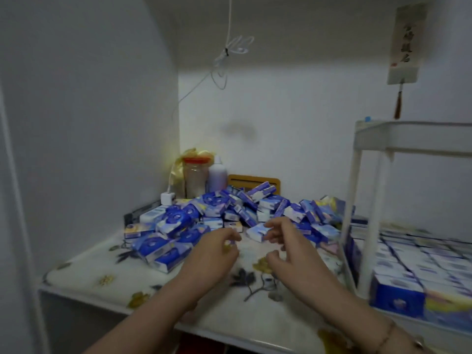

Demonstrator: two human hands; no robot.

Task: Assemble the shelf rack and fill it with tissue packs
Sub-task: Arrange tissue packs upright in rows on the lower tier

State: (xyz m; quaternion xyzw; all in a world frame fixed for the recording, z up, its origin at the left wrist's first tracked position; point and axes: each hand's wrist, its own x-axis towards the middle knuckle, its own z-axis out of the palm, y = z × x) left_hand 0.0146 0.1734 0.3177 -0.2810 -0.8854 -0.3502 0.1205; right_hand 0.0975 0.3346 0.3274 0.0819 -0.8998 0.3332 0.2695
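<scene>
Both hands (212, 254) (286, 247) empty, pack (258, 232) lying flat, long axis left-right

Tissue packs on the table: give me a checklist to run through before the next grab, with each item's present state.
1. Loose packs within reach: ok. The pile of tissue packs lies just beyond both hands.
2. Left hand free: cannot tell. Its fingers are curled, and something small may sit at the fingertips; the blur hides it.
3. Right hand free: ok. Its fingers are spread and hold nothing, beside a white pack.
4. Room in the shelf rack: cannot tell. The lower tier shows tight rows; the upper tier is seen from below.
5. Clear path to the rack: ok. Only bare tablecloth lies around the hands.
</scene>
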